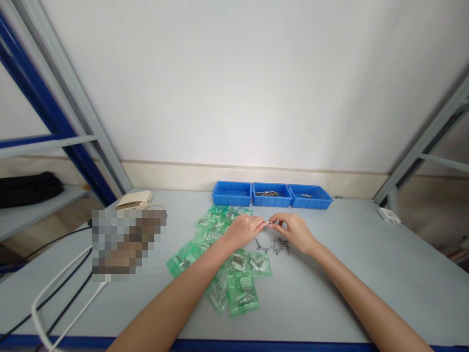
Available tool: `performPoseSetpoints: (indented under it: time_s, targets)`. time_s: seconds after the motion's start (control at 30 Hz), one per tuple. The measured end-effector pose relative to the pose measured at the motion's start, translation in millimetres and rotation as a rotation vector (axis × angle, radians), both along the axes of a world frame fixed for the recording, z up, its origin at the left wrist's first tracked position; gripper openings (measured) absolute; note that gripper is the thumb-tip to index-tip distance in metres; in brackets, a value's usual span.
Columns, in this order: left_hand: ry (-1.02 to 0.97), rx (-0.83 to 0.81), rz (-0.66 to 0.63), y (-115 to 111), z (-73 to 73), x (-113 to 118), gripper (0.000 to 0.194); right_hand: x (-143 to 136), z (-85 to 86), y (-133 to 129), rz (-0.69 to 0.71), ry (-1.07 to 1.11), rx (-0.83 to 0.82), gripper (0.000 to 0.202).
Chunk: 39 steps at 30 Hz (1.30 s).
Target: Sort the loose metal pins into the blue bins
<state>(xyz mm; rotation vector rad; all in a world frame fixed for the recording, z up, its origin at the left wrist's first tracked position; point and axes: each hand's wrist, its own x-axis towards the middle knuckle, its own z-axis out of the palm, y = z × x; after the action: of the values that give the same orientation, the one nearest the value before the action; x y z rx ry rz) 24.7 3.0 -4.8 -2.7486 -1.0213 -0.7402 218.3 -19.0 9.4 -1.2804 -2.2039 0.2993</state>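
My left hand [245, 231] is closed, its fingertips pinching something small and pale above the table. Fingertips of my right hand [293, 231] meet it from the other side, thumb and index finger pressed on the same small item, too small to name. Just below the hands lies a loose pile of metal screws [280, 245]. Green plastic bags [244, 293] with white and metal pieces inside are spread under and around my left forearm.
Three blue bins stand along the back: the left bin [232, 199], the middle bin [271, 201] with metal pieces and the right bin [310, 202] with a few. A white box [135, 199], cables and a blurred patch are at left; a white adapter [389, 215] at right.
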Motion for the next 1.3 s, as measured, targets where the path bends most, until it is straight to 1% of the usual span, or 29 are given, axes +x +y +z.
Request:
performPoseSetpoints:
  time_s: [0.07,0.13,0.23,0.33,0.43,0.57,0.67,0.87,1.07,1.13,1.3]
  targets:
    - [-0.008,-0.015,0.017,-0.5,0.5,0.2,0.032,-0.7,2.7,-2.7,-0.028,-0.084,0.068,0.031]
    - [-0.005,-0.012,0.032,-0.7,1.0,0.1,0.031,-0.8,4.7,-4.0,-0.034,-0.119,0.083,0.032]
    - [0.02,0.022,0.018,-0.5,1.3,-0.2,0.032,0.2,5.5,-3.8,-0.012,-0.109,0.061,0.033]
    - [0.024,0.046,0.01,-0.5,1.0,-0.3,0.036,1.1,4.5,-2.9,0.041,-0.074,0.054,0.029]
    - [0.013,0.049,0.012,-1.3,1.0,-0.1,0.037,1.0,4.8,-2.9,0.079,-0.092,0.087,0.024]
    - [-0.01,0.029,0.011,-1.7,1.8,0.2,0.031,1.1,7.8,-3.6,0.064,-0.122,0.148,0.022]
    - [-0.002,0.045,-0.002,0.0,0.7,-0.2,0.029,1.9,8.0,-3.5,0.079,-0.122,0.144,0.022]
    - [0.01,0.119,-0.028,2.7,-3.3,-0.9,0.034,1.4,4.4,-3.4,0.12,-0.121,0.13,0.022]
    - [-0.04,0.086,-0.012,0.3,-0.6,-0.9,0.029,2.6,4.5,-2.8,0.113,-0.128,0.136,0.023]
    - [-0.048,0.117,-0.021,0.6,-0.8,-1.4,0.03,3.0,4.1,-2.4,0.115,-0.127,0.13,0.025]
    - [0.023,0.215,-0.071,3.9,-4.9,-1.8,0.033,1.8,3.8,-3.0,0.095,-0.128,0.099,0.026]
